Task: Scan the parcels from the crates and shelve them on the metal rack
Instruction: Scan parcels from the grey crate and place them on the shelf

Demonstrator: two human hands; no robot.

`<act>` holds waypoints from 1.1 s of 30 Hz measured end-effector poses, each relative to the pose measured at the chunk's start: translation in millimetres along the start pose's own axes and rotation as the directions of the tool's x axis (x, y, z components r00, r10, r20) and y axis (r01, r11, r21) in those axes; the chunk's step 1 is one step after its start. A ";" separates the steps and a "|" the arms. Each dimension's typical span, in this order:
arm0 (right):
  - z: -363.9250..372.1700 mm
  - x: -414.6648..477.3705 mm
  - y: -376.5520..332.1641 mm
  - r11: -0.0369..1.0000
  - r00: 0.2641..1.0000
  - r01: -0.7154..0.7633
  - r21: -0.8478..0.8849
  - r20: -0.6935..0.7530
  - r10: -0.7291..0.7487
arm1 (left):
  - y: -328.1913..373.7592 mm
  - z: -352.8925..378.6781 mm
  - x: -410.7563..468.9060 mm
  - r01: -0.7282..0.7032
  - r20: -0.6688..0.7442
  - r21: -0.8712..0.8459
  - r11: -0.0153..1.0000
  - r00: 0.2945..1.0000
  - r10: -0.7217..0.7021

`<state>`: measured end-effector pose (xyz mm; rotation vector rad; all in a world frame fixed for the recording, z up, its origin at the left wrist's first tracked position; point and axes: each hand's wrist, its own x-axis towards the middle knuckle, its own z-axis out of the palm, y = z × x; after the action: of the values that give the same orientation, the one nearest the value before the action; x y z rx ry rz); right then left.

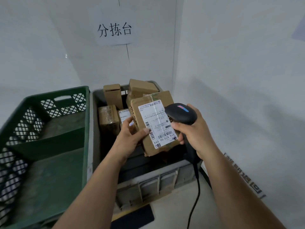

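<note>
Beneath the 分拣台 sign [114, 29] the left hand [130, 138] gripped a parcel [153, 103]—label [158, 124] K70-00 094—and the right hand [193, 134] clutched a barcode scanner [181, 113] beside it.

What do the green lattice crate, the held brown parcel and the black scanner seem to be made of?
Green lattice crate: likely moulded plastic, matt and scuffed, with a cut-out grid.
Brown box-shaped parcel: cardboard, dull and creased, bearing a white paper label.
Black handheld scanner: apparently smooth hard plastic with slight sheen.
</note>
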<state>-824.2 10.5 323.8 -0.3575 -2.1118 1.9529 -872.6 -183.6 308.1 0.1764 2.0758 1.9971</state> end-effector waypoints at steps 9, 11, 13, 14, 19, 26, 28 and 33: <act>19.9 -46.8 -17.8 0.999 0.998 0.045 -0.023 -0.049 -0.046 | 20.1 -28.1 -38.2 -0.038 0.276 0.281 0.959 0.960 -0.043; 27.9 -64.1 -25.9 0.999 0.996 0.047 -0.020 -0.069 -0.049 | 21.5 -37.0 -45.4 -0.089 0.272 0.266 0.960 0.962 0.014; 38.5 -87.0 -34.3 0.998 0.993 0.062 -0.013 -0.099 -0.063 | 23.2 -48.9 -56.0 -0.157 0.271 0.268 0.951 0.959 0.082; 45.1 -99.9 -37.6 0.997 0.990 0.074 -0.018 -0.122 -0.075 | 24.5 -55.8 -61.9 -0.180 0.268 0.273 0.945 0.958 0.105; 87.5 -173.9 -41.7 0.994 0.979 0.110 -0.003 -0.170 -0.109 | 24.5 -99.2 -88.8 -0.234 0.281 0.283 0.930 0.948 0.153; 137.0 -258.4 -34.8 0.995 0.982 0.099 0.022 -0.162 -0.094 | 23.5 -136.7 -117.1 -0.274 0.328 0.214 0.938 0.924 0.195; 141.9 -274.1 -34.0 0.996 0.981 0.082 0.031 -0.181 -0.075 | 28.7 -140.0 -126.6 -0.277 0.354 0.202 0.939 0.915 0.194; 142.2 -305.1 -37.3 0.996 0.975 0.084 -0.018 -0.203 -0.086 | 35.2 -137.2 -146.4 -0.292 0.389 0.221 0.931 0.901 0.191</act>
<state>-586.0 -229.2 346.6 -0.4413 -1.9740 1.7775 -771.5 -352.4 361.1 0.8330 2.1496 1.6248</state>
